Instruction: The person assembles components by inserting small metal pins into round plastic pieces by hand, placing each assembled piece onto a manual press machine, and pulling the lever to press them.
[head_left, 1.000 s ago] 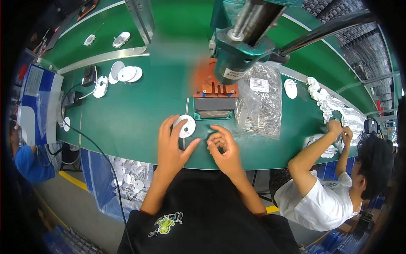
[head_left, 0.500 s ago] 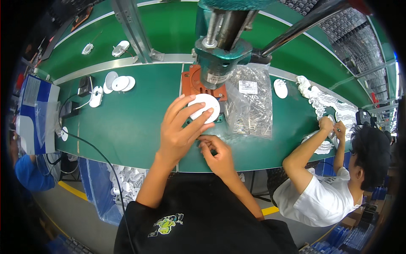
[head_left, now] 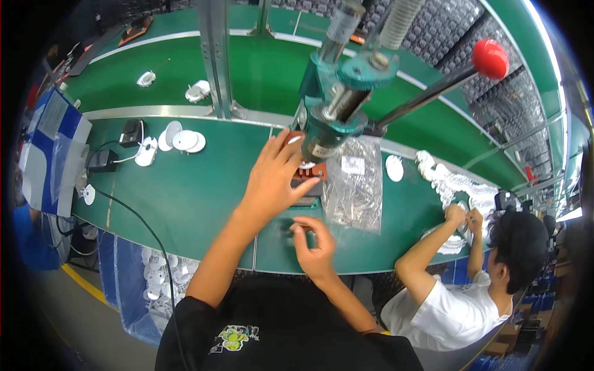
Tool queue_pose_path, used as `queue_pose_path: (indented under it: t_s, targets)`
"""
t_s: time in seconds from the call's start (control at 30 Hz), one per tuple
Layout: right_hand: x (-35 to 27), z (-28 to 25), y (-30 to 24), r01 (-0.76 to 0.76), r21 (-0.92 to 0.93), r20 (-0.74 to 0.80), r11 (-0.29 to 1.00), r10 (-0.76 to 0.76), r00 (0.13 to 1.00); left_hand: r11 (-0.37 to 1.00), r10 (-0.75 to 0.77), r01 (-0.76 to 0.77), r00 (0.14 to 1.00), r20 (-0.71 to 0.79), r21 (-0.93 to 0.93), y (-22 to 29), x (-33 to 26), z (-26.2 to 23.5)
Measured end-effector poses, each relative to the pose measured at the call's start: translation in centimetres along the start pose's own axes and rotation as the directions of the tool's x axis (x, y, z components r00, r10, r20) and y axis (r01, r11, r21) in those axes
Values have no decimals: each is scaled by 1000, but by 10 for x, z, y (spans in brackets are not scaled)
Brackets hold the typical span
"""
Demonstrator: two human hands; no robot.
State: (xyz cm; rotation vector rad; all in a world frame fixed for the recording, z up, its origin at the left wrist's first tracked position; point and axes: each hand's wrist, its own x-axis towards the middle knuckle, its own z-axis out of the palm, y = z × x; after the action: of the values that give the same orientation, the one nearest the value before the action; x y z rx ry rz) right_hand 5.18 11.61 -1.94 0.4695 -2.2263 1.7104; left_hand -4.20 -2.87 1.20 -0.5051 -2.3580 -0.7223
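Deeper toward the press [head_left: 336,123], the left grip [head_left: 269,176] is carrying a white disc [head_left: 307,166] that half a second ago was showing almost whole over the front of the orange jig [head_left: 316,173]. Only slivers of white are showing now between the fingers and the press, so the disc is apparently lying on or just above the jig; the fingers and the press are hiding whether it is seated. Fingers of the left grip are stretching forward over the jig, with the thumb spreading out to the right; whether they are pinching the disc or merely resting on it, I cannot tell. For the work, this probably means that carrying is giving way to setting the disc in place. The view is shifting too, and the red knob [head_left: 490,59] on the lever [head_left: 427,98] is now showing whole. Meanwhile the right grip [head_left: 315,247] is staying back near the front edge of the counter [head_left: 167,204], its fingers curling and its thumb standing close to the forefinger; anything small between them is too indistinct to make out. Beside the jig, a clear bag [head_left: 354,201] is lying to the right, its place on the counter unchanged.
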Motion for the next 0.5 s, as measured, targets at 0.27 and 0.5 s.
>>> queue_pose_path:
  t_s: [0.27, 0.5]
  targets:
    - [210, -74, -166, 473, -708, -404, 525, -850, 339, 996, -9, 17, 997, 82, -88, -5, 10, 10]
    - [211, -88, -149, 660, -217, -414, 719, -680, 605, 992, 30, -8, 985, 167, -127, -16, 17, -7]
